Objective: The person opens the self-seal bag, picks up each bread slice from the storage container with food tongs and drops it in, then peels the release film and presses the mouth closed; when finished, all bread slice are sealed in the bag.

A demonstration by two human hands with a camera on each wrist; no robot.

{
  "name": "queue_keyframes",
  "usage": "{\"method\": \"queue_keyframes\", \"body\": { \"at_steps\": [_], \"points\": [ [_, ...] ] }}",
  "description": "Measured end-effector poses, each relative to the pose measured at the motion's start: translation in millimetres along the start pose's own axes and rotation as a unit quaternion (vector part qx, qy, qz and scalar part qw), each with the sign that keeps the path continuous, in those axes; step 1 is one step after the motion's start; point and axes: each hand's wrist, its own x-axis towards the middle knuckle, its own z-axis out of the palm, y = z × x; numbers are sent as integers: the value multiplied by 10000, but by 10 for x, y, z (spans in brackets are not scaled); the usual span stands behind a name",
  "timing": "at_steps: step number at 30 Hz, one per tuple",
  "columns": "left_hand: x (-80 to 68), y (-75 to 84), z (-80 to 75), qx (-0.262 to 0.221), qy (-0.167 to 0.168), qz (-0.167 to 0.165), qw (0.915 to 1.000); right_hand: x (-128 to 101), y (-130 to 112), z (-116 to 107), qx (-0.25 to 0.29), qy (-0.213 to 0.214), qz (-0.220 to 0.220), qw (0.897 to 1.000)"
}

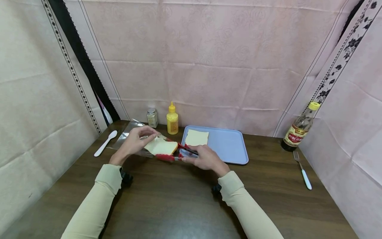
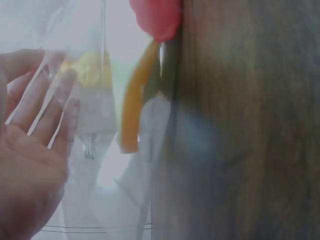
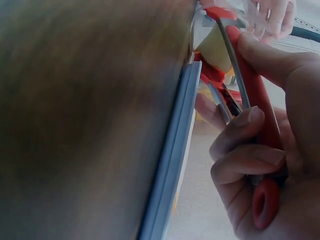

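My right hand [image 1: 207,157] grips red-handled tongs [image 3: 257,90] with red tips. A bread slice [image 1: 161,146] with an orange-brown crust lies between the tong tips, close by the clear plastic bag [image 1: 128,131]. My left hand [image 1: 135,141] holds the bag's film beside the slice, thumb and fingers drawn together over it. In the left wrist view, the film covers part of the fingers [image 2: 40,105], and a red tong tip [image 2: 157,17] shows above the crust. Another slice [image 1: 197,137] lies on the left part of a blue tray [image 1: 228,146], just beyond the tongs.
A white spoon [image 1: 105,143] lies at the left table edge. Behind the bag stand a shaker jar [image 1: 152,118] and a yellow squeeze bottle [image 1: 172,120]. At right are a dark sauce bottle [image 1: 299,129] and a fork [image 1: 302,171]. Cloth walls enclose the wooden table.
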Motion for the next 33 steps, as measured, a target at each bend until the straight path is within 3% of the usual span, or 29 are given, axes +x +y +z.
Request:
{"method": "queue_keyframes", "body": {
  "at_steps": [11,16,26,33],
  "points": [
    [9,-32,59,-254,-404,6,9989,20,-24,16,448,-44,-169,9988],
    [0,-56,52,-282,-384,62,9988,51,-53,54,110,-77,-193,9997],
    [13,-67,85,-15,-954,-42,9954,57,-106,22,-141,-73,-96,9998],
    [10,-108,130,-125,-1032,255,9943,59,-117,46,-102,-182,-10,9998]
  ]
}}
